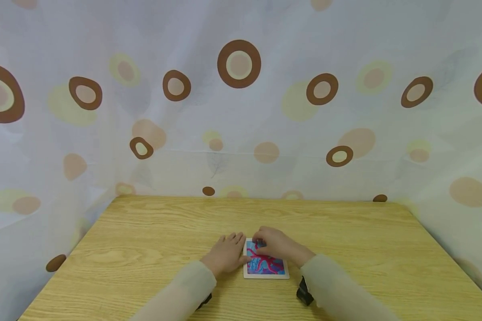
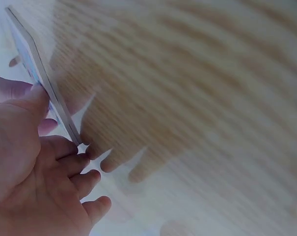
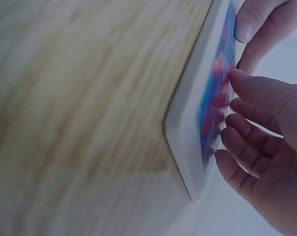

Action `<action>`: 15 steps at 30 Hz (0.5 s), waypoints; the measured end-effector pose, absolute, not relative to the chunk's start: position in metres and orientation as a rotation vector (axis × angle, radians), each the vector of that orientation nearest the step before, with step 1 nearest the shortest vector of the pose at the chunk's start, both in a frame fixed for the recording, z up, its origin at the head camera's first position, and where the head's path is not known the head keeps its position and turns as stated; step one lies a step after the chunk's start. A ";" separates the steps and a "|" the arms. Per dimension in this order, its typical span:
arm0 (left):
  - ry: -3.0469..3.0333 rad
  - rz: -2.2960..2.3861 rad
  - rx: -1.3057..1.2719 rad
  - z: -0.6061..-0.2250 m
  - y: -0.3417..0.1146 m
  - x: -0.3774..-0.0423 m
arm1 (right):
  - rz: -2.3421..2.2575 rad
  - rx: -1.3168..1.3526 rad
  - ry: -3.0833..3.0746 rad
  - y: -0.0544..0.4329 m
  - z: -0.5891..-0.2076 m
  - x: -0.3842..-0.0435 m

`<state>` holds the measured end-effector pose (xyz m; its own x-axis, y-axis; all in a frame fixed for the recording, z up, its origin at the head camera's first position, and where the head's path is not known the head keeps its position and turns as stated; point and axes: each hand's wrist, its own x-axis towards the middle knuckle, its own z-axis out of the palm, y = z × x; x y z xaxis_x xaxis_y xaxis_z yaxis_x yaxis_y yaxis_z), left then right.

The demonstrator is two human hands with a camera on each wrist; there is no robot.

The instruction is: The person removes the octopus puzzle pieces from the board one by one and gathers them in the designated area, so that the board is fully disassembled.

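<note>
1. Right hand (image 1: 276, 245): above the upper part of the framed picture board (image 1: 265, 269), fingers bent, thumb apart from them and at the picture surface. Whether the grip pinches anything cannot be told.
2. Left hand (image 1: 225, 255): grip released, fingers extended on the worktop (image 1: 357, 249) at the board's left edge; thumb laid over that edge.
3. Board: flat on the worktop between the hands. White border; picture in blue and purple with branching red-pink forms.
4. Cream sleeves: left sleeve (image 1: 184, 287) to the lower left of the board, right sleeve (image 1: 337, 285) to its lower right.
5. Black wrist device (image 1: 304, 293) below the right sleeve's cuff, just off the board's lower right corner.
6. Worktop: yellowish wood grain all around the board.
7. White curtain (image 1: 241, 111), brown rings and beige spots: beyond the board and to both sides.
</note>
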<state>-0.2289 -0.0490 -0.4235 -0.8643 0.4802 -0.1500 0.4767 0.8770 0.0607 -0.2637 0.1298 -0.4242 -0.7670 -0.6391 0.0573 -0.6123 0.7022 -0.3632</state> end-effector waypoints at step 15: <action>2.884 0.012 0.726 -0.422 -0.048 -0.231 | -0.576 -0.969 2.851 0.125 -0.427 -0.268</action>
<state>-0.2307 -0.0482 -0.4221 -0.8676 0.4706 -0.1603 0.4693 0.8817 0.0485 -0.2682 0.1254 -0.4274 -0.7979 -0.6009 0.0484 -0.5725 0.7301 -0.3731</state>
